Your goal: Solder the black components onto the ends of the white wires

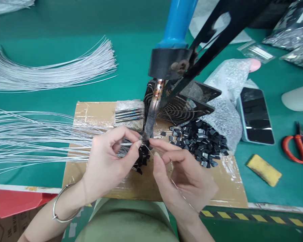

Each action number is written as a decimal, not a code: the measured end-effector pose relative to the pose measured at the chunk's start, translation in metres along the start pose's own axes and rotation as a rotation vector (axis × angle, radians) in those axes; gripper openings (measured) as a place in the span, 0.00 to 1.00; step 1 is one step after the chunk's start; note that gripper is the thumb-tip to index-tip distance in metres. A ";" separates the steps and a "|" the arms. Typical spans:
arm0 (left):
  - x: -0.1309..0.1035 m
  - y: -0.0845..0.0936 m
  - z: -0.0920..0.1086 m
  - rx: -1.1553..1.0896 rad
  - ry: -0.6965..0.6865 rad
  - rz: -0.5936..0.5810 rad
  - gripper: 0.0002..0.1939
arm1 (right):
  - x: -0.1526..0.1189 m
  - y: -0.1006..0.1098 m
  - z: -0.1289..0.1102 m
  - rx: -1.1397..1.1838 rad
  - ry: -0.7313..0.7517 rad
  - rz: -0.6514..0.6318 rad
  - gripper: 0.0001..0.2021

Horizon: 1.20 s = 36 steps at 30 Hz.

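My left hand (107, 164) pinches a thin white wire (126, 144), its end right under the tip of a soldering iron (151, 121). The iron hangs point-down from a black bracket, its blue handle on top. My right hand (184, 174) is closed on a strand of solder wire (180, 192), whose free end reaches up to the iron tip. What sits exactly at the tip is too small to make out. Small black parts on wire ends (142, 156) lie below my left fingertips. Loose black connector pieces (202, 141) are heaped beyond my right hand.
Cardboard (222, 188) covers the work spot. A black fan (179, 111) stands behind the iron, beside a wrapped block (138, 124) with metal rods. White wire bundles (86, 72) lie left. To the right are a phone (257, 116), yellow sponge (264, 169) and red-handled pliers (296, 149).
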State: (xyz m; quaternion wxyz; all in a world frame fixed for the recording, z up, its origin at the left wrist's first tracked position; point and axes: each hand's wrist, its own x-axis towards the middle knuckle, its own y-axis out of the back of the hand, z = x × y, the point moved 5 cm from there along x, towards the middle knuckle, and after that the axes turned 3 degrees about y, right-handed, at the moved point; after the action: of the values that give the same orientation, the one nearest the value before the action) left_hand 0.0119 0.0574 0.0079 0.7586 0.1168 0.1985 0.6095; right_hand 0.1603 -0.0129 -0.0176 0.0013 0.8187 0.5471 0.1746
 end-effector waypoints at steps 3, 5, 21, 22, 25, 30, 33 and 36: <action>0.000 0.000 0.000 0.002 -0.004 -0.001 0.06 | 0.000 0.000 0.000 0.011 -0.004 0.008 0.09; 0.001 0.000 -0.001 -0.001 -0.002 0.000 0.05 | 0.000 0.000 0.001 0.018 -0.003 0.017 0.08; 0.001 0.000 -0.002 0.003 0.005 -0.011 0.06 | 0.001 0.000 0.000 -0.019 0.002 0.017 0.08; 0.001 0.000 -0.002 0.006 0.000 -0.012 0.06 | 0.000 0.000 0.000 -0.015 0.004 0.026 0.08; 0.000 0.001 -0.001 0.012 -0.015 -0.011 0.06 | 0.000 0.000 0.000 0.002 0.015 0.031 0.08; 0.001 0.001 0.001 0.019 -0.010 -0.015 0.06 | -0.001 0.000 0.000 0.011 0.021 0.021 0.09; 0.002 -0.001 0.000 0.007 -0.001 -0.016 0.06 | 0.000 0.000 0.000 -0.031 0.028 0.019 0.09; 0.003 -0.002 -0.001 0.010 0.003 -0.013 0.06 | 0.000 0.000 -0.001 -0.068 0.029 0.006 0.08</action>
State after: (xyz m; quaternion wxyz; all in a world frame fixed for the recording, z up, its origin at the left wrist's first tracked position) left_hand 0.0132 0.0596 0.0059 0.7616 0.1185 0.2033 0.6038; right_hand 0.1599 -0.0130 -0.0165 0.0205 0.8172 0.5382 0.2051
